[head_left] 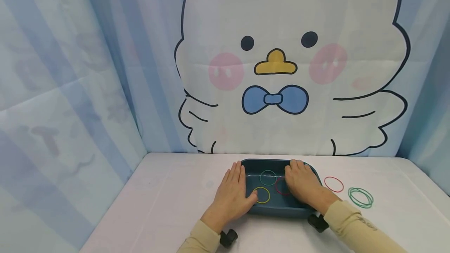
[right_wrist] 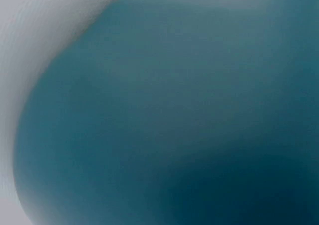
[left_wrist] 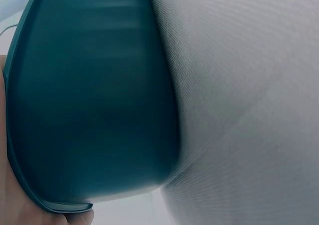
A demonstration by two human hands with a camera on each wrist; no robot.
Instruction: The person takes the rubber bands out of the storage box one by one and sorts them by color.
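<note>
A dark teal plastic tray (head_left: 281, 211) sits on the white table between both hands. Along its left rim rests my left hand (head_left: 230, 196), fingers straight and pointing to the back, thumb spread over the near inside. The left wrist view shows the tray's outer wall (left_wrist: 94, 95) with the hand along its rim. My right hand (head_left: 303, 180) grips the right rim, fingers bent over into the tray. Inside lie a green rubber band (head_left: 260, 178), a yellow rubber band (head_left: 269, 195) near the left thumb, and a red rubber band (head_left: 276, 186) partly hidden by the right hand.
Right of the tray, a red rubber band (head_left: 342, 186) lies on the table (head_left: 168, 206), beside several green rubber bands (head_left: 365, 206) in a loose pile. Behind the table hangs a cloth (head_left: 281, 136) with a cartoon bird. A black device sits at each wrist.
</note>
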